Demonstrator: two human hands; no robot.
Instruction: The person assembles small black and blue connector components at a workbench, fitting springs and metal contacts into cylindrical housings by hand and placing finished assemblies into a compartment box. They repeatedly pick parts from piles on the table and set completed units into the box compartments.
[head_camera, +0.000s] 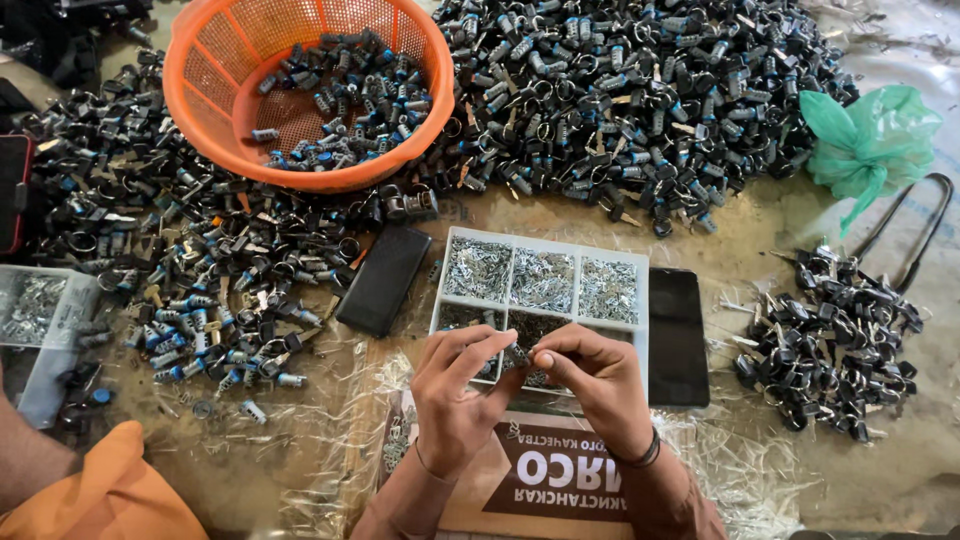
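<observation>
My left hand (455, 395) and my right hand (590, 385) meet over the near edge of a white compartment tray (545, 243) full of small silver metal parts. Between the fingertips of both hands sits a small dark lock part (518, 357). The fingers hide most of it. Both wrists rest above a brown cardboard sheet (560, 475) with white print.
An orange plastic basket (215, 60) holds lock cylinders at the back left. Large heaps of black lock cylinders (620, 90) lie behind and left, a smaller heap (835, 340) right. Two black phones (383, 280) (677, 335) flank the tray. A green plastic bag (870, 140) sits right. Another person's orange-clad leg (100, 500) is near left.
</observation>
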